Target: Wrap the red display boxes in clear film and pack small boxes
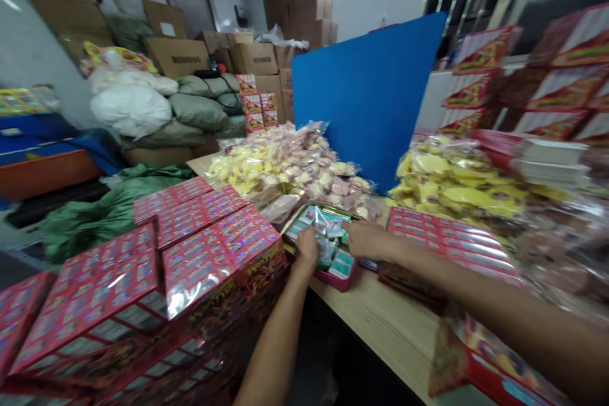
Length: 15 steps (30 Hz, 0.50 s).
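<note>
An open pink tray-like box [346, 279] with rows of small green-and-white packets [343, 262] lies on the wooden table [380, 323]. My left hand [307, 247] rests on the packets at the box's left side, fingers curled down onto them. My right hand [364, 240] reaches in from the right and pinches a small clear-wrapped packet [328, 223] above the box. Motion blur hides the finger detail.
Stacks of sealed red boxes [190, 247] stand to the left, more red boxes [442, 238] to the right. Heaps of yellow [451, 187] and pink bagged items [314, 168] lie behind, beside a blue board [371, 95]. Sacks and cartons fill the back.
</note>
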Each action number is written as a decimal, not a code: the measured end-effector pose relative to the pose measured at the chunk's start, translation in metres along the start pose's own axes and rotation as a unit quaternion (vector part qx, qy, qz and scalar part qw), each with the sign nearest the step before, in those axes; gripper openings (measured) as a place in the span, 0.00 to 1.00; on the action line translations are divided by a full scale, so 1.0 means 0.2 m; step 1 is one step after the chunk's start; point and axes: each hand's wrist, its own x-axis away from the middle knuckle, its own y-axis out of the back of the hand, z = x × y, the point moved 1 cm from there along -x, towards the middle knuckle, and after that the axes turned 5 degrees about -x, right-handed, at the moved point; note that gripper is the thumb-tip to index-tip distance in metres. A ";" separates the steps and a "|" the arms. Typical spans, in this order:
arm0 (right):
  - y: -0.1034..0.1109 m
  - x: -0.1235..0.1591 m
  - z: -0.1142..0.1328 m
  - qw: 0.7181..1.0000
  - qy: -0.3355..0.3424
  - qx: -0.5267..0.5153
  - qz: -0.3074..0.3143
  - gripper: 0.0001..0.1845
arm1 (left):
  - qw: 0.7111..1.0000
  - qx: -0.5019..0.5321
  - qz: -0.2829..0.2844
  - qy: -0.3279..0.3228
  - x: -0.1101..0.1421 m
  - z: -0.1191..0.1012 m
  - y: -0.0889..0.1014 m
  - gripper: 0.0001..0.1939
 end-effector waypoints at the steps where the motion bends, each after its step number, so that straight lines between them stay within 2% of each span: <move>1: -0.05 -0.05 0.04 1.000 0.003 0.006 0.004 0.33 | 1.000 0.030 -0.004 0.005 0.00 0.00 0.01 0.17; 3: -0.16 -0.14 0.09 1.000 0.008 0.027 0.003 0.47 | 0.995 0.097 -0.028 0.009 0.00 0.00 0.02 0.14; 5: -0.26 -0.24 0.11 0.998 0.013 0.049 -0.023 0.50 | 0.984 0.160 -0.076 -0.002 -0.01 -0.01 0.03 0.10; 7: -0.32 -0.34 0.09 0.991 0.038 0.052 -0.115 0.45 | 0.969 0.212 -0.125 -0.013 -0.02 -0.02 0.04 0.08; 9: -0.33 -0.44 0.01 0.972 0.091 0.043 -0.213 0.31 | 0.953 0.249 -0.170 -0.014 -0.03 -0.03 0.04 0.15; 11: -0.33 -0.53 -0.12 0.964 0.129 0.034 -0.231 0.19 | 0.938 0.268 -0.219 -0.006 -0.03 -0.03 0.05 0.22; 13: -0.31 -0.61 -0.26 0.960 0.161 -0.005 -0.229 0.16 | 0.932 0.261 -0.251 -0.010 -0.05 -0.02 0.06 0.33; 15: -0.28 -0.66 -0.39 0.945 0.212 -0.071 -0.240 0.15 | 0.949 0.221 -0.226 -0.006 -0.08 0.00 0.06 0.44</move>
